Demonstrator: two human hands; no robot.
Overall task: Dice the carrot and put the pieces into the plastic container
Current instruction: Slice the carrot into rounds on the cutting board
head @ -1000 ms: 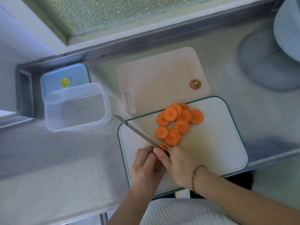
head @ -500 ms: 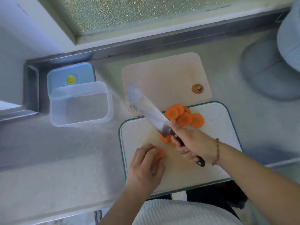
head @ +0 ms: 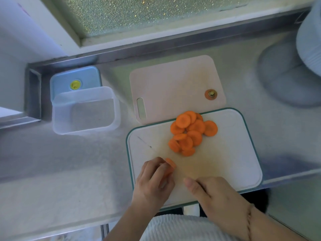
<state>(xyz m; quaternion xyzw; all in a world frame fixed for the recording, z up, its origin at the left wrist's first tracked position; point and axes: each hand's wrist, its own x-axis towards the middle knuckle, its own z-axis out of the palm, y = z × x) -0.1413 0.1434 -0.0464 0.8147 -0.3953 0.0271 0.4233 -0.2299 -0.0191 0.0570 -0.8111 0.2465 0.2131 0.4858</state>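
About a dozen carrot slices (head: 190, 133) lie heaped on the far half of the white cutting board (head: 234, 153), while the carrot stub (head: 169, 165) sits at the board's near left, pinched under the curled fingers of the left hand (head: 153, 181). The plastic container (head: 85, 110), to the left of the board and apart from it, holds nothing, its blue lid (head: 76, 77) lying just behind it. By this showing the slicing is nearly done, but no rounds look diced and none have gone into the container. The stub is too short and too covered to read a long axis surely; its cut face seems to point right, toward the right hand (head: 217, 197). That hand rests at the board's near edge with thumb extended; whether it grips anything cannot be told, and no knife is clearly visible. One trimmed carrot top (head: 210, 94) rests on a pink board (head: 173, 84) just behind the white one.
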